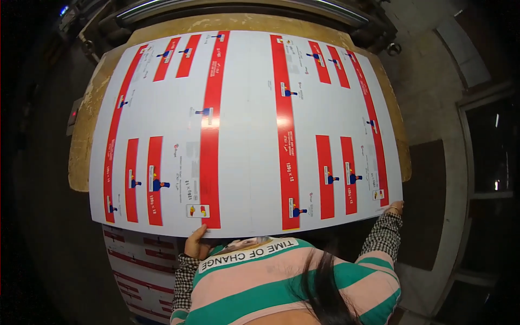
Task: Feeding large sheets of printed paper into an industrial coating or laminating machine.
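A large white printed sheet (249,135) with red bands and small blue figures lies in front of me, its near edge close to my body. My left hand (196,242) pinches that near edge left of the middle, thumb on top and fingers hidden beneath. At the near right corner, my right hand (397,207) grips the sheet's edge, with most of its fingers out of sight. Both my forearms wear black-and-white checked sleeves.
Under the sheet is a worn yellowish wooden board (81,157). A machine with a long metal roller (303,7) runs along the far side. More printed sheets (154,279) lie lower, at my left. A door frame (466,124) stands at the right.
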`<action>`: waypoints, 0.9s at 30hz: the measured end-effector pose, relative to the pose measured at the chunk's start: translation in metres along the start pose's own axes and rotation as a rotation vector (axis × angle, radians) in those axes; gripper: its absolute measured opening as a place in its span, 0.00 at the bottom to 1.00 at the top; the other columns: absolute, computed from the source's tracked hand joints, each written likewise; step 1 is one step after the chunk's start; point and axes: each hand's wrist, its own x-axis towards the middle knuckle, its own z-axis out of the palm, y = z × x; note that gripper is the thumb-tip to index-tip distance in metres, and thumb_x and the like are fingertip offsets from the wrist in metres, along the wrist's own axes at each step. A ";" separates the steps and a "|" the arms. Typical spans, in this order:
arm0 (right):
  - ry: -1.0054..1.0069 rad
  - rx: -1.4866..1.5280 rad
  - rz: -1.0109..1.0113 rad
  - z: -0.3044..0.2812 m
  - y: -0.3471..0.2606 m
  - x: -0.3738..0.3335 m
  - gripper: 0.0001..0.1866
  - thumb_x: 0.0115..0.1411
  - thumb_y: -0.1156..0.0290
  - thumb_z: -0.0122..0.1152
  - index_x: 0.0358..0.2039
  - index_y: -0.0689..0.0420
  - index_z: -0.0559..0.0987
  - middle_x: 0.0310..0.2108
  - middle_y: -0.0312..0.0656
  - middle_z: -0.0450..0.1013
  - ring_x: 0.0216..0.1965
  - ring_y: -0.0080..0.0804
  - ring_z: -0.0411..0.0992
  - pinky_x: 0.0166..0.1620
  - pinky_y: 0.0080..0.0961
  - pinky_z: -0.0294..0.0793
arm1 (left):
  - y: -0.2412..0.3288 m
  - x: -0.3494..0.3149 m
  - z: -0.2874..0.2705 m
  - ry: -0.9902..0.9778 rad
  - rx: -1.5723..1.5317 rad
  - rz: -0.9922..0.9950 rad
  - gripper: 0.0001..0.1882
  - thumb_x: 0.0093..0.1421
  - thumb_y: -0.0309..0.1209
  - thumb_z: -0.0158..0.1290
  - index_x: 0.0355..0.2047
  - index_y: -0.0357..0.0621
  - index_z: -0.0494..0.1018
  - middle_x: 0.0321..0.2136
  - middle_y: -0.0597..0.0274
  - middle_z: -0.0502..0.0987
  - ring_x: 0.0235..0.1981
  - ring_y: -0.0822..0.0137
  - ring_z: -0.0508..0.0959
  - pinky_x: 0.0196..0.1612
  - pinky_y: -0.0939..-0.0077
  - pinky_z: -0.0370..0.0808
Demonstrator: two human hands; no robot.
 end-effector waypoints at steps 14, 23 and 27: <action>-0.252 0.111 -0.124 -0.024 0.000 -0.008 0.35 0.57 0.46 0.35 0.42 0.72 0.68 0.44 0.57 0.65 0.44 0.46 0.67 0.46 0.35 0.66 | -0.017 -0.011 0.015 -0.066 -0.040 0.277 0.24 0.53 0.30 0.47 0.50 0.38 0.57 0.45 0.52 0.66 0.46 0.57 0.67 0.47 0.57 0.65; -0.215 0.029 -0.285 0.002 0.012 -0.005 0.35 0.57 0.45 0.35 0.38 0.71 0.71 0.40 0.58 0.68 0.41 0.47 0.69 0.41 0.36 0.69 | -0.018 -0.015 0.021 -0.010 -0.087 0.271 0.22 0.52 0.27 0.48 0.48 0.38 0.59 0.45 0.53 0.65 0.48 0.57 0.65 0.50 0.56 0.64; -0.181 0.038 -0.309 0.025 0.002 0.012 0.35 0.56 0.45 0.35 0.37 0.71 0.72 0.39 0.58 0.68 0.40 0.48 0.69 0.41 0.37 0.69 | -0.017 -0.001 0.024 -0.072 -0.069 0.202 0.21 0.53 0.28 0.47 0.47 0.40 0.60 0.44 0.55 0.67 0.48 0.59 0.65 0.49 0.58 0.64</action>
